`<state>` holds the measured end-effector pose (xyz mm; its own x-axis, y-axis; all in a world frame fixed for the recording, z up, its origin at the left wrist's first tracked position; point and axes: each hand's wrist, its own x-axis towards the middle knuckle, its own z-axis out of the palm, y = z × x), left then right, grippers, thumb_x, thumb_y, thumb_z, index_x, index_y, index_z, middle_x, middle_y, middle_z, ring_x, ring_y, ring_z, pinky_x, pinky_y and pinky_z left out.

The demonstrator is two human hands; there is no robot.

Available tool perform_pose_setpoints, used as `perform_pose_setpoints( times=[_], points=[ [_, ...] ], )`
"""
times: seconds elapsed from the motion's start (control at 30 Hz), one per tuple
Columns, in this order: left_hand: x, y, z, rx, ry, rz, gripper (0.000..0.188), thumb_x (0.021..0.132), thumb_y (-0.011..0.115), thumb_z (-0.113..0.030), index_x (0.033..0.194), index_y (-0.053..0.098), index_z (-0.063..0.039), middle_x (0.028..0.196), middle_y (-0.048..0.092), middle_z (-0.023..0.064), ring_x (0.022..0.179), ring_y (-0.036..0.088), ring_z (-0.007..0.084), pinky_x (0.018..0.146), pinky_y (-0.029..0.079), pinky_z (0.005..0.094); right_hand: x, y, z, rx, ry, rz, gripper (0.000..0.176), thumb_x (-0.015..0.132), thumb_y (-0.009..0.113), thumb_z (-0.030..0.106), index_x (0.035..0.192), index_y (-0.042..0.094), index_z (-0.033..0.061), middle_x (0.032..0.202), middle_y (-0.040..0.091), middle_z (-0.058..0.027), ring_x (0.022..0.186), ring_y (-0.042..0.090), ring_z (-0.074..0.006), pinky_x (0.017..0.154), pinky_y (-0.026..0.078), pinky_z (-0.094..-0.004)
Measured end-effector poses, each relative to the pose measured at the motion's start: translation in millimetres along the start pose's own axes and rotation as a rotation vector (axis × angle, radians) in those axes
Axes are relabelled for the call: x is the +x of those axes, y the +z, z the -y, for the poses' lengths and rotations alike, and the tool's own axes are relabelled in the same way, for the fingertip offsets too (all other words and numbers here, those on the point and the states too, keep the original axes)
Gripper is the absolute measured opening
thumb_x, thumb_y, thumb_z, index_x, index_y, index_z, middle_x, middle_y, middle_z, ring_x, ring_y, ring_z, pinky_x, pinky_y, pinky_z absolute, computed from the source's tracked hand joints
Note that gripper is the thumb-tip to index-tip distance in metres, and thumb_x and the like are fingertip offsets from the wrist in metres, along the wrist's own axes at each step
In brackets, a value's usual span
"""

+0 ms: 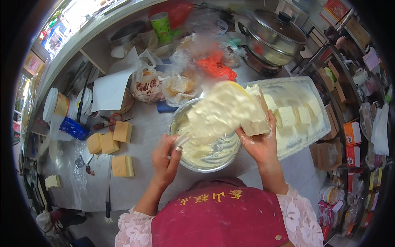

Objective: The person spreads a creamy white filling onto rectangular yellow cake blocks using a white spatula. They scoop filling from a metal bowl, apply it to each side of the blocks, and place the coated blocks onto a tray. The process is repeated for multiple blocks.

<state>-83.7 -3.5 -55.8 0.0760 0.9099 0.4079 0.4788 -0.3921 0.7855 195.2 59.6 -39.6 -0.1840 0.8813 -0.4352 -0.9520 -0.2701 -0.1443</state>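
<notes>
My left hand (166, 159) grips the handle of a spatula (213, 114), whose broad blade is thickly coated with pale cream and blurred. Held up in my right hand (260, 148) is a cake block (257, 123) with cream on its top and side, against the blade's far end. Beneath both sits a round metal bowl (202, 169) smeared inside with cream. At the right, a translucent plastic tub (327, 123) holds several cream-coated blocks (285, 117). Several plain sponge cake blocks (122, 166) stand on the metal table at the left.
A long knife (108, 188) lies near the left front edge, with red-handled scissors (114, 119) farther back. White tubs (54, 105) stand far left. Plastic bags of food (148, 88) crowd the back, beside a lidded steel pot (274, 37). Shelves with boxes line the right.
</notes>
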Motion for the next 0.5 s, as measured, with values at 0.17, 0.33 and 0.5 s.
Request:
perform_pose_setpoints(
  times=[0.17, 0.33, 0.5],
  points=[
    [-3, 6, 3, 0.149, 0.118, 0.035, 0.03, 0.085, 0.072, 0.0, 0.114, 0.066, -0.004, 0.095, 0.067, 0.0138, 0.072, 0.065, 0.027, 0.063, 0.051, 0.0368, 2, -6, 4, 0.144, 0.138, 0.176, 0.065, 0.099, 0.054, 0.056, 0.149, 0.051, 0.0144, 0.15, 0.053, -0.0141, 0.135, 0.052, -0.0409, 0.118, 0.036, -0.0574],
    [4, 19, 4, 0.266, 0.272, -0.018, 0.035, 0.076, 0.079, -0.001, 0.109, 0.068, -0.006, 0.093, 0.068, 0.012, 0.071, 0.066, 0.0271, 0.061, 0.052, 0.0371, -8, -3, -3, -0.186, 0.149, 0.332, 0.061, 0.099, 0.057, 0.056, 0.147, 0.053, 0.0185, 0.148, 0.056, -0.0106, 0.131, 0.056, -0.0335, 0.118, 0.037, -0.0591],
    [15, 6, 1, 0.295, 0.39, -0.122, 0.034, 0.074, 0.081, -0.001, 0.105, 0.069, -0.006, 0.091, 0.068, 0.0116, 0.073, 0.066, 0.0276, 0.06, 0.051, 0.0362, -11, -10, -7, -0.115, 0.172, 0.324, 0.063, 0.098, 0.057, 0.058, 0.146, 0.053, 0.0184, 0.147, 0.055, -0.0099, 0.133, 0.055, -0.0308, 0.119, 0.037, -0.0588]
  ],
)
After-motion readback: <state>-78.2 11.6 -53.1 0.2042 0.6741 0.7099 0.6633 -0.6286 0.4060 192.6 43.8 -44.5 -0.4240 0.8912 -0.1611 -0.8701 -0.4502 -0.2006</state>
